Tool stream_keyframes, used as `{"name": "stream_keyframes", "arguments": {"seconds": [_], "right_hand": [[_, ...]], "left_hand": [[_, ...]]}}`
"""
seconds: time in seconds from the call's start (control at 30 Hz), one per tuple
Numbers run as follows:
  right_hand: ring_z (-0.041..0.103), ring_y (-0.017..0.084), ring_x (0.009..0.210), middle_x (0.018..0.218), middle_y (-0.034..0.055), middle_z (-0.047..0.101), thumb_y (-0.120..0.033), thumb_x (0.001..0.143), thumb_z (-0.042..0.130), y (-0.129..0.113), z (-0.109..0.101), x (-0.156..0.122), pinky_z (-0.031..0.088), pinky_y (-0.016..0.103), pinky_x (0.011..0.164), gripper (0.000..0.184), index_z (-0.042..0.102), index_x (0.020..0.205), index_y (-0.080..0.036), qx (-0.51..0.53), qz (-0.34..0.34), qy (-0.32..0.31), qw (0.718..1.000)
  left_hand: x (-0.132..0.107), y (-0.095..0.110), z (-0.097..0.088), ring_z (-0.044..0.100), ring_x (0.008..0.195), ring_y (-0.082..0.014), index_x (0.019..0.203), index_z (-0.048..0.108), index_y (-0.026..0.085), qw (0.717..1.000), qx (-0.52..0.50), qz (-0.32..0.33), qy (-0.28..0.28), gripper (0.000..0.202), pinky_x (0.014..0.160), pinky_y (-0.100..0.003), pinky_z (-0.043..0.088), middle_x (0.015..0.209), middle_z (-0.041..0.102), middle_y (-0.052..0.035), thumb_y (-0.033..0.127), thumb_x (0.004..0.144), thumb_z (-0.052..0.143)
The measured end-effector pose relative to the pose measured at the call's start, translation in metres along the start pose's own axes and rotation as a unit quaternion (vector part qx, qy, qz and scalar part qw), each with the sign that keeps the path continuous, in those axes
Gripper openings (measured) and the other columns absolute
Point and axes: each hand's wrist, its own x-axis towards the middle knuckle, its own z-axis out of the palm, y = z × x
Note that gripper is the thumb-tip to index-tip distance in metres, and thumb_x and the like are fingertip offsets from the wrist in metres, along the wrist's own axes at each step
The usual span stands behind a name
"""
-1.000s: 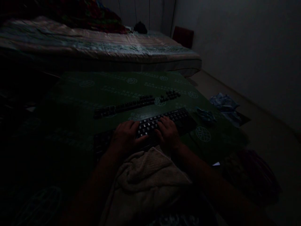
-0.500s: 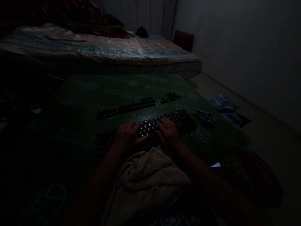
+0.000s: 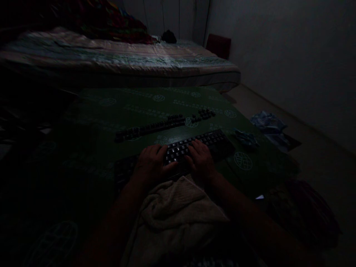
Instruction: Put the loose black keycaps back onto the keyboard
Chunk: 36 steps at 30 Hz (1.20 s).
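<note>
In a very dim room a black keyboard [image 3: 211,142] lies slanted on a green patterned mat [image 3: 111,111]. My left hand [image 3: 151,165] rests on the keyboard's left-middle part, fingers curled over it and thumb along its near edge. My right hand [image 3: 200,157] lies just to the right, its fingers bent and spread on the keys. A light towel [image 3: 172,211] is bunched over my lap, right below both wrists. Beyond the keyboard a row of loose dark keycaps [image 3: 164,124] stretches across the mat.
A bed [image 3: 125,61] with a striped cover runs along the back. A crumpled blue cloth [image 3: 244,138] lies on the mat's right edge, and a pale bundle [image 3: 268,122] sits on the floor beside it. A dark bag [image 3: 303,207] is at lower right.
Only the view has shifted slightly; both hands stay on the keyboard in the same places.
</note>
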Motion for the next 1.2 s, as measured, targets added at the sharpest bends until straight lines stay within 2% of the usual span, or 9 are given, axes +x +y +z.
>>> {"name": "stream_keyframes", "arguments": {"seconds": [0.33,0.63,0.87,1.0,1.1,1.2], "right_hand": [[0.045,0.029,0.127,0.124,0.0173,0.059,-0.035,0.094,0.044,-0.001,-0.001,0.000,0.038,0.046,0.103,0.036,0.061,0.113,-0.011,-0.012,-0.001,0.006,1.000],[0.046,0.030,0.125,0.121,0.0201,0.060,-0.033,0.094,0.045,-0.002,-0.002,0.000,0.039,0.046,0.102,0.036,0.062,0.111,-0.007,-0.005,-0.020,0.022,1.000],[0.050,0.029,0.121,0.117,0.0195,0.062,-0.029,0.093,0.046,-0.001,-0.001,-0.002,0.044,0.048,0.098,0.030,0.061,0.110,-0.009,0.000,-0.038,0.062,0.997],[0.054,0.027,0.117,0.114,0.0157,0.063,-0.029,0.093,0.045,-0.001,-0.003,-0.002,0.049,0.046,0.093,0.027,0.060,0.110,-0.014,0.016,-0.035,0.081,0.996],[0.056,0.027,0.114,0.114,0.0145,0.063,-0.029,0.092,0.047,-0.003,-0.010,0.003,0.049,0.046,0.092,0.025,0.061,0.108,-0.017,0.043,-0.021,0.079,0.996],[0.057,0.026,0.111,0.113,0.0137,0.064,-0.028,0.090,0.049,-0.001,-0.016,0.020,0.048,0.046,0.093,0.023,0.064,0.104,-0.018,0.065,-0.025,0.051,0.996]], "left_hand": [[0.000,0.000,-0.001,0.057,0.094,-0.0298,0.112,0.055,0.014,1.000,-0.001,0.001,0.000,0.053,0.083,-0.040,0.044,0.101,0.061,-0.0130,0.057,0.082,0.055],[-0.002,-0.001,0.001,0.057,0.094,-0.0303,0.112,0.056,0.013,1.000,-0.014,-0.001,0.007,0.053,0.083,-0.041,0.045,0.102,0.062,-0.0136,0.056,0.081,0.057],[-0.006,0.002,-0.003,0.056,0.098,-0.0304,0.112,0.056,0.013,1.000,-0.026,-0.015,0.005,0.053,0.086,-0.042,0.045,0.105,0.060,-0.0147,0.055,0.079,0.062],[-0.009,0.003,-0.005,0.055,0.099,-0.0304,0.113,0.056,0.012,0.999,-0.042,-0.029,-0.006,0.054,0.087,-0.043,0.045,0.105,0.059,-0.0140,0.053,0.078,0.065],[-0.011,0.003,-0.004,0.054,0.100,-0.0302,0.115,0.056,0.012,0.998,-0.054,-0.036,-0.010,0.056,0.088,-0.043,0.045,0.106,0.058,-0.0136,0.053,0.078,0.065],[-0.013,0.004,-0.004,0.053,0.100,-0.0297,0.115,0.055,0.013,0.997,-0.066,-0.046,-0.016,0.056,0.088,-0.044,0.044,0.106,0.058,-0.0130,0.053,0.077,0.066]]}}
